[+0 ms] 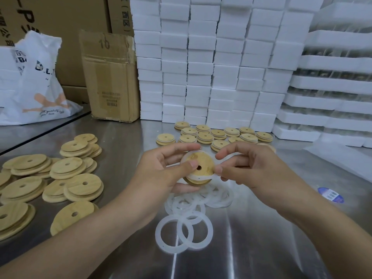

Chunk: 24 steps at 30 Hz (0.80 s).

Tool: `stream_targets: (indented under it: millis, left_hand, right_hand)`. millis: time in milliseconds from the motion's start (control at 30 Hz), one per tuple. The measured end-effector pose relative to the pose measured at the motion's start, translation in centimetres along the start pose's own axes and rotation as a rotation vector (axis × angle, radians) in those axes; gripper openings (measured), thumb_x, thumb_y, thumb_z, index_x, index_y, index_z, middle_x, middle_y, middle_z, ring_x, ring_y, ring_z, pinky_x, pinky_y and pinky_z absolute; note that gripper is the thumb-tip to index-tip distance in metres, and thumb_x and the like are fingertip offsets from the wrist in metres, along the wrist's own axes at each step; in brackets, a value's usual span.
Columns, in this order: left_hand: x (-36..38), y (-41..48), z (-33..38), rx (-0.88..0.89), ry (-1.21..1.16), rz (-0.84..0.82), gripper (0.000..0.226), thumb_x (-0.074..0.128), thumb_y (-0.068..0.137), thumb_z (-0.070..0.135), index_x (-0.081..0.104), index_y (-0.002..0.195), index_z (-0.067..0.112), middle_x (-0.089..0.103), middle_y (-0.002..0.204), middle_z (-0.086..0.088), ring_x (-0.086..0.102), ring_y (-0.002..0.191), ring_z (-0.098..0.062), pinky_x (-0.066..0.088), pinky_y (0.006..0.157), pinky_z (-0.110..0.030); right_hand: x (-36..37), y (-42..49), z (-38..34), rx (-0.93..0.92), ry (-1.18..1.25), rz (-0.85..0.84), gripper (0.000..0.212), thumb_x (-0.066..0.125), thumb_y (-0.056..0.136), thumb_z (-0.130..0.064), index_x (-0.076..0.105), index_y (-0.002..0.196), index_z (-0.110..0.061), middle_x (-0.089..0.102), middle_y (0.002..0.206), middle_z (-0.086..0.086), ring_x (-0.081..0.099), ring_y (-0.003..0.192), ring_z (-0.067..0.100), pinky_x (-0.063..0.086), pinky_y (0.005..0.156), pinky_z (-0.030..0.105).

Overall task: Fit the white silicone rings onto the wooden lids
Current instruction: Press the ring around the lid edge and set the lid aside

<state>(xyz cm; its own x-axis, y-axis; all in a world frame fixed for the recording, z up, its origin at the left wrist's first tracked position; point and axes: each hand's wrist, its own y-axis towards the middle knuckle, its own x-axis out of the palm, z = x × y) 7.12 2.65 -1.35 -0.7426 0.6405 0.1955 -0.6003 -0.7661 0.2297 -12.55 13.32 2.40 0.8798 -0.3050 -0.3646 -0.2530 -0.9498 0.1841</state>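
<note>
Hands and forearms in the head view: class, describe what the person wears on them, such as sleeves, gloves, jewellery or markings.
The left hand and right hand are ungloved, with short nails and no finger rings. The left forearm and right forearm are uncovered to the frame edge: no sleeve, watch, bracelet or marking shows.

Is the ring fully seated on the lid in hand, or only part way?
Part way on. The ring crosses the lid's lower face; the right hand pinches it at the rim.

Your left grip [159,170] covers part of the lid [201,158], your right grip [247,166] one side of the ring [198,178]. The leftmost lids [18,216] run off-frame; the blue label [330,195] is too blurred to read.
</note>
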Motion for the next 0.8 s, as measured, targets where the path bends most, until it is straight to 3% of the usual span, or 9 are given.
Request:
stream_targets:
  millis: [167,333,533,733,800]
  left_hand:
    - [-0.3,-0.1,0.3,0.006,-0.091,0.051,0.028,0.081,0.086,0.016,0.083,0.113,0.021,0.08,0.119,-0.012,0.08,0.104,-0.034,0.068,0.072,-0.043]
    - [-0.4,-0.1,-0.1,-0.007,-0.114,0.033,0.032,0.08,0.085,0.018,0.081,0.116,0.022,0.08,0.121,-0.012,0.08,0.107,-0.033,0.068,0.076,-0.044]
    - [-0.3,0.3,0.0,0.037,-0.074,0.003,0.032,0.078,0.087,0.019,0.079,0.119,0.022,0.079,0.123,-0.009,0.079,0.109,-0.032,0.067,0.081,-0.043]
    - [0.6,0.2,-0.3,0.05,-0.049,0.064,0.053,0.086,0.083,0.022,0.07,0.13,0.04,0.078,0.124,-0.005,0.078,0.112,-0.026,0.066,0.087,-0.045]
    - [0.6,0.0,-0.3,0.007,-0.06,0.121,0.049,0.088,0.086,0.021,0.069,0.129,0.031,0.079,0.121,-0.007,0.078,0.112,-0.024,0.067,0.083,-0.044]
  right_hand:
    - [0.3,0.1,-0.2,-0.023,0.068,-0.051,0.022,0.085,0.086,-0.018,0.064,0.093,-0.021,0.079,0.079,0.009,0.07,0.072,0.011,0.047,0.062,0.015]
    - [1.1,0.0,0.2,-0.02,0.063,0.023,0.025,0.088,0.083,-0.025,0.066,0.094,-0.021,0.079,0.075,0.005,0.072,0.067,0.01,0.046,0.059,0.01]
    - [1.5,-0.1,0.3,0.053,0.042,-0.024,0.008,0.076,0.095,-0.035,0.08,0.096,-0.028,0.081,0.09,-0.002,0.076,0.08,0.009,0.051,0.069,0.025]
    - [2.9,-0.1,0.3,0.039,0.152,0.146,0.009,0.079,0.09,-0.03,0.079,0.083,-0.024,0.082,0.085,0.0,0.08,0.08,0.012,0.05,0.075,0.034]
    - [3.4,-0.1,0.3,0.038,0.196,0.164,0.007,0.081,0.089,-0.029,0.077,0.085,-0.026,0.083,0.087,0.0,0.081,0.084,0.013,0.05,0.077,0.036]
